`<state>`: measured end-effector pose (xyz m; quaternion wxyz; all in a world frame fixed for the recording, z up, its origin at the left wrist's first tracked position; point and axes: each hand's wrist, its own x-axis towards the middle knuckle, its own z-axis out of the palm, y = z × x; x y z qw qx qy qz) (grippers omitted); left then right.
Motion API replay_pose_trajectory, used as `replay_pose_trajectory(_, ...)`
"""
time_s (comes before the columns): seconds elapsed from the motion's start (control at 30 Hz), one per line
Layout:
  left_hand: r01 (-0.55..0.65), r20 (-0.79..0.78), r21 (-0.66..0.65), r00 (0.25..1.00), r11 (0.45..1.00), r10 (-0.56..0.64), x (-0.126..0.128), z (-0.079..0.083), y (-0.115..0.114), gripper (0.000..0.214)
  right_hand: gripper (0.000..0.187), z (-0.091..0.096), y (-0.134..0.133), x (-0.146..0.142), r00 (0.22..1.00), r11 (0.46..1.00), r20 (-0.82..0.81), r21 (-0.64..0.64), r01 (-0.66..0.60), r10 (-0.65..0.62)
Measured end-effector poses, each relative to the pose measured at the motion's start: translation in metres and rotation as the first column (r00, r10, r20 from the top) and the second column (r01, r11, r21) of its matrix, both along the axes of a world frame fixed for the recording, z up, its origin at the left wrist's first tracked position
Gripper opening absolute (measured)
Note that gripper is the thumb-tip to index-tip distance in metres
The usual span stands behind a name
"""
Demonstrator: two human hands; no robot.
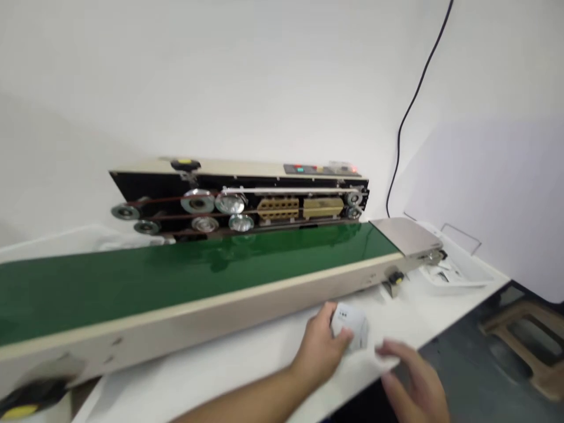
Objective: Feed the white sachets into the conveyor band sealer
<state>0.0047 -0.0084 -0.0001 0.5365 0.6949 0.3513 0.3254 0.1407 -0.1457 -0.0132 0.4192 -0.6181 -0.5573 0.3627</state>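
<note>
A small white sachet with dark print (pixel 350 326) is gripped in my left hand (pixel 319 346), which rests low over the white table (pixel 220 382). My right hand (pixel 414 382) hovers at the table's front edge, its fingers apart and close to the sachet's lower right side. It holds nothing I can see. Behind both hands runs a band sealer's green conveyor belt (pixel 176 264), its cream side rail (pixel 198 311) nearest to me.
The sealer head (pixel 238 200) stands behind the belt, showing exposed wheels, heating blocks and a lit control panel. A white tray (pixel 458 273) with white sachets sits beyond the belt's end. A black cable (pixel 408 117) runs down the wall. A brown chair frame (pixel 524 341) stands on the floor at right.
</note>
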Motion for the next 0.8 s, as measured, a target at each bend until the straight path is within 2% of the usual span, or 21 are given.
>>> replay_pose_trajectory(0.03, -0.01, 0.011, -0.006, 1.0, 1.0, 0.01, 0.0, 0.002, -0.001, 0.024, 0.039, 0.001, 0.011, 0.004, 0.99, 0.988, 0.031, 0.068, 0.137, -0.139)
replay_pose_trajectory(0.07, -0.006, 0.009, -0.015, 1.0, 1.0, 0.006, 0.0, 0.002, -0.001, 0.025, 0.04, 0.001, 0.022, 0.006, 0.941, 0.934, 0.13, 0.221, 0.279, -0.312)
replay_pose_trajectory(0.17, -0.006, -0.014, -0.048, 1.0, 0.999, 0.005, 0.0, 0.002, -0.001, 0.024, 0.036, 0.003, 0.048, -0.001, 0.88, 0.875, 0.231, 0.364, 0.318, -0.416)
replay_pose_trajectory(0.23, -0.012, -0.023, -0.057, 1.0, 0.998, 0.01, 0.0, 0.002, -0.002, 0.022, 0.034, 0.007, 0.056, -0.011, 0.883, 0.87, 0.157, 0.312, 0.381, -0.443)
replay_pose_trajectory(0.3, -0.014, -0.035, -0.044, 0.999, 0.999, 0.012, 0.0, 0.003, -0.002, 0.02, 0.034, 0.011, 0.059, -0.019, 0.868, 0.849, -0.003, 0.207, 0.487, -0.497)
replay_pose_trajectory(0.37, -0.016, -0.048, -0.028, 0.999, 0.999, 0.014, 0.0, 0.004, -0.002, 0.021, 0.036, 0.013, 0.061, -0.024, 0.837, 0.838, -0.178, 0.094, 0.538, -0.517)
replay_pose_trajectory(0.5, -0.023, -0.056, -0.06, 0.998, 0.998, 0.019, 0.0, 0.004, -0.001, 0.022, 0.039, 0.015, 0.07, -0.029, 0.739, 0.812, -0.407, -0.012, 0.583, -0.536)
replay_pose_trajectory(0.6, -0.012, -0.056, -0.071, 0.998, 0.997, 0.008, -0.001, 0.003, -0.002, 0.022, 0.039, 0.015, 0.076, -0.031, 0.65, 0.838, -0.585, -0.099, 0.536, -0.485)
replay_pose_trajectory(0.67, -0.011, -0.059, -0.073, 0.998, 0.997, 0.006, -0.001, 0.002, -0.002, 0.023, 0.04, 0.014, 0.079, -0.032, 0.625, 0.859, -0.64, -0.115, 0.498, -0.448)
replay_pose_trajectory(0.8, 0.009, -0.039, -0.086, 0.999, 0.996, -0.012, -0.001, 0.001, -0.001, 0.022, 0.035, 0.006, 0.079, -0.029, 0.711, 0.87, -0.548, -0.064, 0.489, -0.44)
